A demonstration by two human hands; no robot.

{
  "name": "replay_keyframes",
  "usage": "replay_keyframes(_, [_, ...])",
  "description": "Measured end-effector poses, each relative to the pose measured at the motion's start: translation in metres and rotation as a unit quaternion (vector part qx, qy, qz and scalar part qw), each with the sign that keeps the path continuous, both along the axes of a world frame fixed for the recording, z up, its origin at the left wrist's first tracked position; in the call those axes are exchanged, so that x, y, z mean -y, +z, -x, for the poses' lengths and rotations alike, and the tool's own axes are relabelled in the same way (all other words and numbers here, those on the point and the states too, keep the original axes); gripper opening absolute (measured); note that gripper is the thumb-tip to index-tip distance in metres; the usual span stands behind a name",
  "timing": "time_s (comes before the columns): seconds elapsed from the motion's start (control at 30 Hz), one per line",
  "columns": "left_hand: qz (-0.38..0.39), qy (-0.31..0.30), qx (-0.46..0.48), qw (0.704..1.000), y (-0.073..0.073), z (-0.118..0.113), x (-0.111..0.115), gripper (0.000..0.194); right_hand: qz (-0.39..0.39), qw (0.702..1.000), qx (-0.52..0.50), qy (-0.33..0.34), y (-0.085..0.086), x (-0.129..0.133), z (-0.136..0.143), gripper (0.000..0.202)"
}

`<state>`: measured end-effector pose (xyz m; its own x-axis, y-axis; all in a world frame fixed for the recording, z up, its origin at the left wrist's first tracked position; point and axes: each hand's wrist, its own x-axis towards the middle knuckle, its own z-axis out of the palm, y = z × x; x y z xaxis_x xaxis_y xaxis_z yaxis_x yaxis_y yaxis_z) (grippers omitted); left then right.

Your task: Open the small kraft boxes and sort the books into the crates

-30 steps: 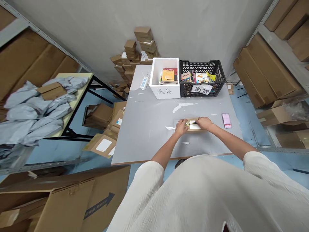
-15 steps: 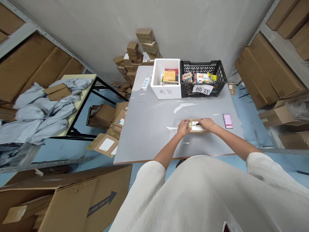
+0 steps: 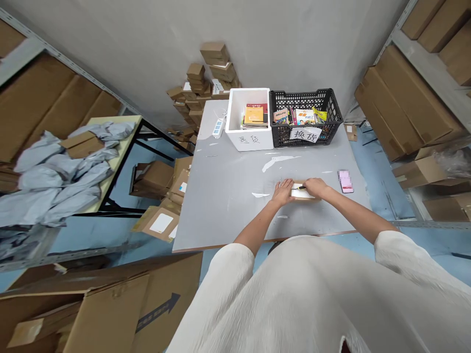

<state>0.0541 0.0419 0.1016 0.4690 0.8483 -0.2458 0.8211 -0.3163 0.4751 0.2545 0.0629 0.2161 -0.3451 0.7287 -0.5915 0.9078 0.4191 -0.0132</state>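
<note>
A small brown cardboard box (image 3: 303,198) with a white label (image 3: 304,193) on top lies on the grey table, near its front edge. My left hand (image 3: 282,192) rests on the left end of the box with its fingers stretched out and covers that end. In my right hand (image 3: 315,188) is a dark-handled utility knife (image 3: 301,188), wrapped by the fingers. Its thin blade points left over the label; whether it touches the box I cannot tell.
A white foam bin (image 3: 253,143) and a black plastic crate (image 3: 307,97) with books stand at the table's back. A phone (image 3: 345,181) lies right, a power strip (image 3: 218,128) back left. Grey parcels (image 3: 62,171) cover a side table. Cartons (image 3: 158,223) lie on the floor left.
My left hand has flattened, its fingers now stretched out instead of curled over the box's left end. The knife stays in my right hand. The whole view has shifted slightly.
</note>
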Motion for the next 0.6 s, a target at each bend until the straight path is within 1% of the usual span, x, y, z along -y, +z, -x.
replay_keyframes(0.2, [0.005, 0.005, -0.016, 1.0, 0.0, -0.002, -0.003, 0.096, 0.013, 1.0, 0.007, -0.011, -0.001, -0.003, -0.009, 0.037])
replay_keyframes(0.43, [0.007, 0.002, -0.02, 1.0, 0.001, -0.004, -0.005, 0.095, 0.004, 1.0, 0.004, -0.002, 0.004, -0.002, -0.018, 0.038])
replay_keyframes(0.5, [0.005, 0.004, -0.016, 1.0, 0.002, -0.003, -0.004, 0.094, 0.006, 1.0, 0.006, -0.006, 0.005, -0.001, -0.023, 0.037])
replay_keyframes(0.6, [0.004, 0.005, -0.017, 1.0, 0.004, -0.003, -0.003, 0.092, 0.015, 1.0, 0.016, -0.015, 0.006, 0.0, -0.039, 0.036])
